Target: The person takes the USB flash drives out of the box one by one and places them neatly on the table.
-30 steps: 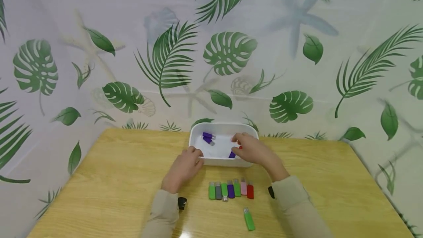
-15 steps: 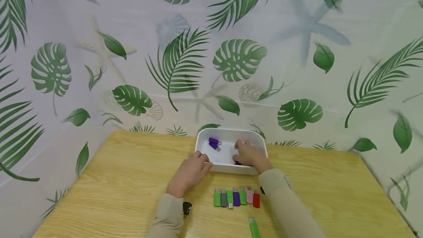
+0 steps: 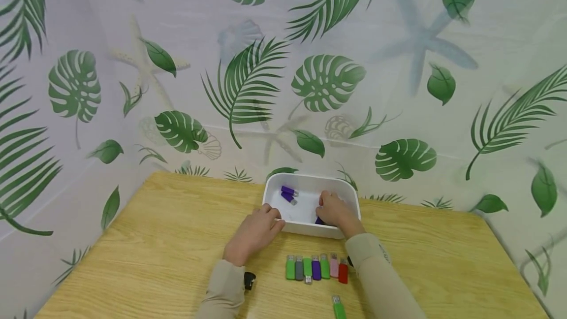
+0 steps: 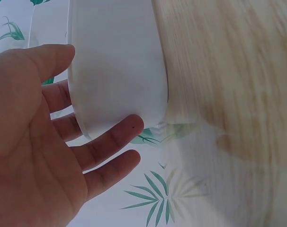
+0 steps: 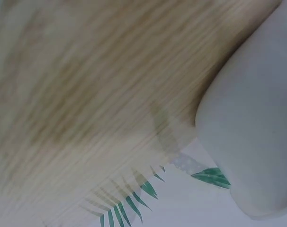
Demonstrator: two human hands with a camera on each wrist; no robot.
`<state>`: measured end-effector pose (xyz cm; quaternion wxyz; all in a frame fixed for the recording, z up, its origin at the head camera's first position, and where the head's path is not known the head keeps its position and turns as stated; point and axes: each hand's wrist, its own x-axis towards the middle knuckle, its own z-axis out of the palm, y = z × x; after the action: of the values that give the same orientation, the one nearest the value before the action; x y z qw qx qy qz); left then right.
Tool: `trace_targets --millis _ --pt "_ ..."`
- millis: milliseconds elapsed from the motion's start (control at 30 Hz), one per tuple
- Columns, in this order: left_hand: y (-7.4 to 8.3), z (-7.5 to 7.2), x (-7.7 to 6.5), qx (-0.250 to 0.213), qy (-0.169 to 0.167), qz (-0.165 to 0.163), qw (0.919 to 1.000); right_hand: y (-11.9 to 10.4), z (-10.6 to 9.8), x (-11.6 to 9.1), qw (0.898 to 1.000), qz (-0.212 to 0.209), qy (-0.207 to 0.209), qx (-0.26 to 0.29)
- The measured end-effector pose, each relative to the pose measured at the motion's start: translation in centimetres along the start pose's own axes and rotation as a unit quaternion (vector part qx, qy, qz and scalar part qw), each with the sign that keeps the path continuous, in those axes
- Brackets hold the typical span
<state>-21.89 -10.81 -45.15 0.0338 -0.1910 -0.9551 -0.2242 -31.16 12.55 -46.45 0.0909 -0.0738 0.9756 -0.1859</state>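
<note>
A white plastic box (image 3: 305,229) stands at the back of the table. My left hand (image 3: 254,234) holds its front left rim; in the left wrist view, the thumb is at the rim, two fingers pass behind the wall and two lie outside. My right hand (image 3: 335,212) reaches inside the box on the right, fingertips drawn together and pointing down. Whether they hold something is hidden. A purple USB stick (image 3: 319,221) shows partly beneath that hand. Two more purple USB sticks (image 3: 289,195) lie at the box's left. The right wrist view shows mainly the box's outer wall (image 5: 252,118).
In front of the box, a row of USB sticks lies side by side, including a grey one (image 3: 299,270), a pink one (image 3: 334,266) and a red one (image 3: 343,273). A green USB stick (image 3: 338,308) lies nearer. The leaf-print backdrop (image 3: 266,87) rises behind the table (image 3: 177,240).
My right hand has gone lower into the box and its fingers have drawn together. The red thing beside it is now hidden. My left hand stays at the rim; the head view shifted.
</note>
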Motion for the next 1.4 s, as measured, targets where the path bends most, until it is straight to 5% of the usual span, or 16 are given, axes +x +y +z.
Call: trace_targets --millis 400,833,1067,1400 --pt "-0.13 0.11 0.01 -0.008 -0.007 0.0 0.9999 0.21 0.13 0.29 1.0 0.005 0.014 0.018" --pt "-0.24 -0.04 0.19 -0.001 -0.013 0.004 0.9999 -0.04 0.11 0.38 0.991 0.057 0.085 -0.084" --pt "-0.06 -0.2 0.05 -0.004 -0.015 0.007 0.9998 -0.28 -0.09 0.37 0.988 0.103 0.062 -0.097" --pt "-0.21 -0.28 0.13 -0.009 -0.013 0.005 0.9999 0.06 0.01 0.79 0.99 0.096 0.026 -0.097"
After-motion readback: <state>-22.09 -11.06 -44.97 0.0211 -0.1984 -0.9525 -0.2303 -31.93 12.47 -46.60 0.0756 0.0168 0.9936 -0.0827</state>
